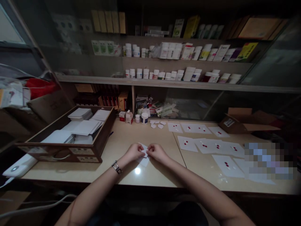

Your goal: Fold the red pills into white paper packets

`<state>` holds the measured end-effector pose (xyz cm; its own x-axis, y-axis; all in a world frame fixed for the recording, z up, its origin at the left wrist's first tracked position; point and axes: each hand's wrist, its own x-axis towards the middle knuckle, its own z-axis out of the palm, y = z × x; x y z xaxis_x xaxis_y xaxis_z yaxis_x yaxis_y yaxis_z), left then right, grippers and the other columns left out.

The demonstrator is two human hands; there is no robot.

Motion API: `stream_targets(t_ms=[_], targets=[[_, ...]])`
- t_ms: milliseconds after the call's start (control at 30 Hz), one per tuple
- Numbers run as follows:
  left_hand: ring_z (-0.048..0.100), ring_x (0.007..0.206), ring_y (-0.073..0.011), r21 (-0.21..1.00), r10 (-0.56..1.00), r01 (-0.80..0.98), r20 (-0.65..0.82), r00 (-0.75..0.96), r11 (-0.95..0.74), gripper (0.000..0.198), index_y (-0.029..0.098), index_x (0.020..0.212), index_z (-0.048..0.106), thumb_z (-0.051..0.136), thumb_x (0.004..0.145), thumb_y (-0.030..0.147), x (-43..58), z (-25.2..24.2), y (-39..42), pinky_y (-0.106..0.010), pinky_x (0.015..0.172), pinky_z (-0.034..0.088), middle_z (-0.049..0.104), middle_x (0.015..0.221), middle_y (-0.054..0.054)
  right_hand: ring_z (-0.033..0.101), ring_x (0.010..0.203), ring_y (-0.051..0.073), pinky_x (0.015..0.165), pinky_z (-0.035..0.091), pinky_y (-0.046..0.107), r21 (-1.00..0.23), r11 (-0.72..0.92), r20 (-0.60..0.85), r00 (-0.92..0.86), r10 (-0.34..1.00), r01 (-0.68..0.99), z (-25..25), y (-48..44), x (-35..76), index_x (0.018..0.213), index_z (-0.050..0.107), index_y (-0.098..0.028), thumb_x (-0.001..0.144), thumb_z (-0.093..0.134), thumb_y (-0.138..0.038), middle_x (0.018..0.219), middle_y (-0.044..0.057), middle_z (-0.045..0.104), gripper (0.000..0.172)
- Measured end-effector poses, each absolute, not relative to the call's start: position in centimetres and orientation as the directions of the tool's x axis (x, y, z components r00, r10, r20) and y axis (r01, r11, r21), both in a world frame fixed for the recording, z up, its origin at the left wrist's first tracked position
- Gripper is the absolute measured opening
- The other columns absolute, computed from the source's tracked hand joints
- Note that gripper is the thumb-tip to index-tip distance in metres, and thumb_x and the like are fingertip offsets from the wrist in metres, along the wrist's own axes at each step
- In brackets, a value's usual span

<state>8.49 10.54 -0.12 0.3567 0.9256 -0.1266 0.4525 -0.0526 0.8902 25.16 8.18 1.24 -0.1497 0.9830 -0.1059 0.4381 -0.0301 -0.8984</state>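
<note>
At the middle of the counter, my left hand [137, 152] and my right hand [157, 152] meet with closed fingertips. Between them they pinch a small folded white paper [145, 153]. Beneath it lies part of a larger white sheet [143, 162], partly covered by my hands. Several small folded paper packets [160, 126] lie farther back. To the right, white paper sheets [206, 142] are spread in rows, with dark red and white pills [217, 146] on them. Whether pills are inside the folded paper is hidden.
A wooden drawer [97, 151] with stacks of white paper stands at the left. White jars [144, 118] and small boxes [129, 117] stand at the back. Shelves of medicine bottles [145, 74] rise behind. An open cardboard box [237, 124] is at the back right.
</note>
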Motion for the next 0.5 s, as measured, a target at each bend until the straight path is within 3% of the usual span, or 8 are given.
stream_targets(t_ms=[133, 233, 333, 433, 500], targets=[[0.056, 0.063, -0.0159, 0.742, 0.940, 0.631, -0.001, 0.342, -0.229, 0.013, 0.014, 0.073, 0.064, 0.065, 0.063, 0.022, 8.3, 0.9, 10.1, -0.025, 0.059, 0.041, 0.063, 0.068, -0.003, 0.055, 0.059, 0.013, 0.054, 0.037, 0.021, -0.786, 0.096, 0.029, -0.118, 0.993, 0.610, 1.2, 7.5, 24.8, 0.090, 0.060, -0.015, 0.069, 0.060, -0.010, 0.064, -0.001, 0.060, 0.022], [0.061, 0.090, -0.0233, 0.539, 0.928, 0.759, 0.158, 0.337, -0.367, 0.022, 0.012, 0.093, 0.066, 0.050, 0.078, 0.018, 8.2, 2.2, 8.2, -0.034, 0.080, 0.045, 0.066, 0.098, -0.014, 0.058, 0.067, 0.016, 0.061, 0.040, 0.025, -0.615, 0.193, 0.126, -0.146, 0.981, 0.764, 2.1, 6.3, 25.3, 0.098, 0.061, -0.016, 0.078, 0.058, -0.019, 0.075, 0.004, 0.065, 0.020], [0.045, 0.124, -0.0276, 0.359, 0.834, 0.753, 0.215, 0.508, -0.551, 0.039, 0.010, 0.121, 0.055, 0.038, 0.087, 0.018, 7.9, 2.3, 5.6, -0.044, 0.101, 0.035, 0.050, 0.132, -0.020, 0.060, 0.093, 0.022, 0.081, 0.043, 0.033, -0.403, 0.418, 0.211, -0.361, 0.908, 0.814, 2.7, 4.8, 26.1, 0.105, 0.063, -0.016, 0.088, 0.045, -0.023, 0.102, 0.013, 0.066, 0.025], [0.027, 0.136, -0.0295, 0.257, 0.746, 0.707, 0.097, 0.659, -0.659, 0.054, 0.012, 0.140, 0.035, 0.038, 0.091, 0.034, 7.2, 1.2, 3.6, -0.054, 0.109, 0.020, 0.034, 0.146, -0.018, 0.038, 0.129, 0.029, 0.103, 0.028, 0.049, -0.296, 0.604, 0.150, -0.588, 0.795, 0.741, 2.2, 3.7, 26.9, 0.133, 0.046, -0.014, 0.090, 0.046, -0.034, 0.138, 0.018, 0.045, 0.048], [0.021, 0.139, -0.0284, 0.234, 0.728, 0.702, 0.040, 0.684, -0.673, 0.059, 0.014, 0.144, 0.026, 0.034, 0.092, 0.041, 6.6, 0.5, 3.1, -0.054, 0.110, 0.017, 0.027, 0.149, -0.016, 0.022, 0.138, 0.031, 0.108, 0.017, 0.056, -0.300, 0.643, 0.065, -0.657, 0.751, 0.705, 1.6, 3.3, 27.3, 0.144, 0.029, -0.014, 0.090, 0.045, -0.042, 0.148, 0.019, 0.029, 0.063]])
